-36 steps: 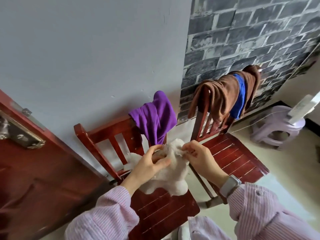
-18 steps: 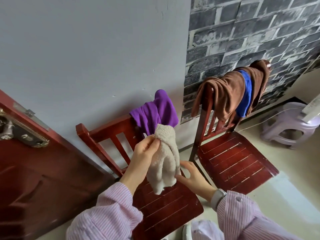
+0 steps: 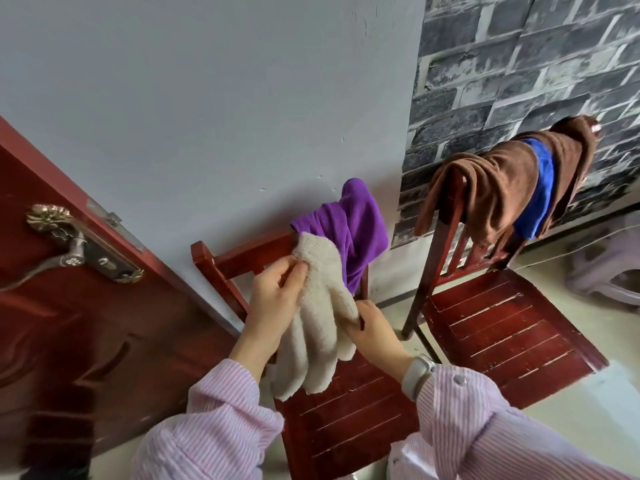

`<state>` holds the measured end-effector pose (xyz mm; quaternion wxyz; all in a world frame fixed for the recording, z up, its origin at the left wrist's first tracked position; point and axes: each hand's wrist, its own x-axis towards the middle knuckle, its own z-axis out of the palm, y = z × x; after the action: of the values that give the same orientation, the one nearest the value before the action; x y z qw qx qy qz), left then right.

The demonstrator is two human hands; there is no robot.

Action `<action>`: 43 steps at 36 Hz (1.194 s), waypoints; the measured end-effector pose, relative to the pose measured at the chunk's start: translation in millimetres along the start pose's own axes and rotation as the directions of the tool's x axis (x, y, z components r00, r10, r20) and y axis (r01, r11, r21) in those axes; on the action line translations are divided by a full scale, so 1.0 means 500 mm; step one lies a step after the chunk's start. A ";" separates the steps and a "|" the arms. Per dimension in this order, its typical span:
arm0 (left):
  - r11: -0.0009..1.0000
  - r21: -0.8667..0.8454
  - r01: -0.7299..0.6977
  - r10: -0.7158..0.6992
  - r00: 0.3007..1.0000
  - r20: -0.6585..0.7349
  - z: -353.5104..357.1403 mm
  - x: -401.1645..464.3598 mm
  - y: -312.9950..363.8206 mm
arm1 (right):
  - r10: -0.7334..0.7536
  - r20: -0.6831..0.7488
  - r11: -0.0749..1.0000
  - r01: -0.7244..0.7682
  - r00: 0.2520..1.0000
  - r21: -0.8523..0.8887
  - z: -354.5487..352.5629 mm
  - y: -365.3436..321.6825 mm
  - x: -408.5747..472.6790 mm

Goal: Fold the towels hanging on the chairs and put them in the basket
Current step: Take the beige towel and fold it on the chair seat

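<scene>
With my left hand (image 3: 277, 289) pinching the cream towel's (image 3: 318, 317) top at frame centre and my right hand (image 3: 372, 329) gripping its side, I should square the edges before folding it over the chair (image 3: 346, 420).

Cream towel (image 3: 317, 317) in both hands

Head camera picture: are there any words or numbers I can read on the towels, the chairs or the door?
None: no readable text anywhere.
Fluffy cream towel, purple towel, brown towel and blue towel: plain, no labels showing.
Dark red wooden chairs and red door: no writing.
Grey wristwatch: face not visible.
</scene>
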<state>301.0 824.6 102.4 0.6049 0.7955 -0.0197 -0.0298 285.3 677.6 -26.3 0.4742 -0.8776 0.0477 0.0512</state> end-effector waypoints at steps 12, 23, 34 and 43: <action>0.920 0.392 -0.002 0.128 0.946 -0.297 -0.078 -0.001 -0.114 | 0.238 -0.215 0.965 -0.205 0.947 0.163 -0.094 0.071 -0.003; 0.878 0.440 -0.188 0.151 0.981 0.118 0.060 -0.028 -0.128 | -0.206 0.002 0.928 0.195 0.979 0.317 -0.113 -0.071 -0.023; 0.890 0.379 -0.256 0.265 0.964 0.029 0.079 -0.027 -0.113 | 0.076 0.018 0.944 -0.077 0.997 0.322 -0.106 -0.009 -0.057; 0.901 0.386 -0.196 0.168 0.980 0.105 0.046 -0.027 -0.129 | 0.175 0.006 0.848 -0.154 0.985 0.507 -0.137 -0.025 -0.009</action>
<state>285.7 820.8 34.6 0.4312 0.8942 -0.1203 0.0037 285.3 627.1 21.8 0.6804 -0.7161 0.1438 0.0596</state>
